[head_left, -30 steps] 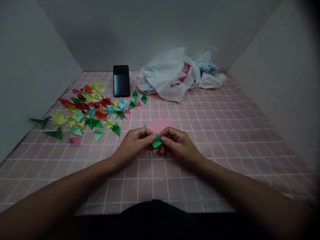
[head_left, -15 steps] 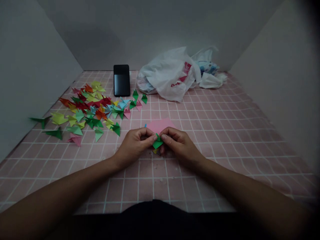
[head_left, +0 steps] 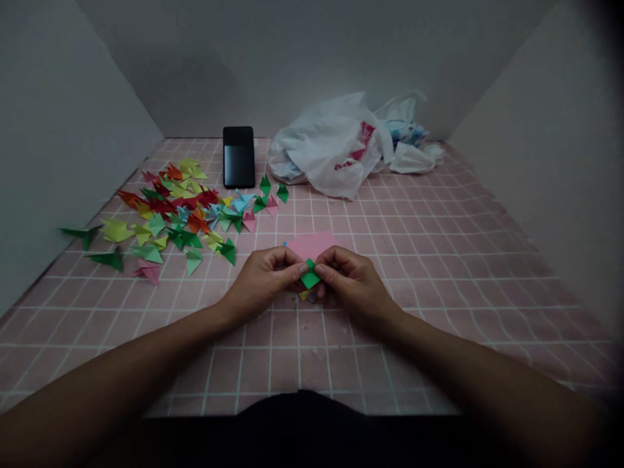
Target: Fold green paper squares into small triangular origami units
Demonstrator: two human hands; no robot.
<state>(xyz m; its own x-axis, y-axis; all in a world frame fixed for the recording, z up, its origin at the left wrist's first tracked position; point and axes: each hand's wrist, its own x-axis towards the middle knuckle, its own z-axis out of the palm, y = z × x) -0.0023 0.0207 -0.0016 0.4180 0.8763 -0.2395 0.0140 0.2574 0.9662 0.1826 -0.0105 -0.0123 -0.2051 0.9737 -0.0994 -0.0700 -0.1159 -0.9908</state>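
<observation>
A small green folded paper piece is pinched between both hands at the middle of the pink tiled surface. My left hand grips its left side with closed fingers. My right hand grips its right side, fingers curled. Just behind the hands lies a stack of pink paper sheets with a blue edge showing. A bit of yellow paper peeks out under the hands.
A heap of several folded paper pieces in many colours spreads over the left side. A black phone stands at the back. Crumpled white plastic bags lie at the back right. Grey walls enclose three sides.
The hands have barely moved; the green piece has turned slightly between the fingertips and looks more compact. The view has shifted a little.
</observation>
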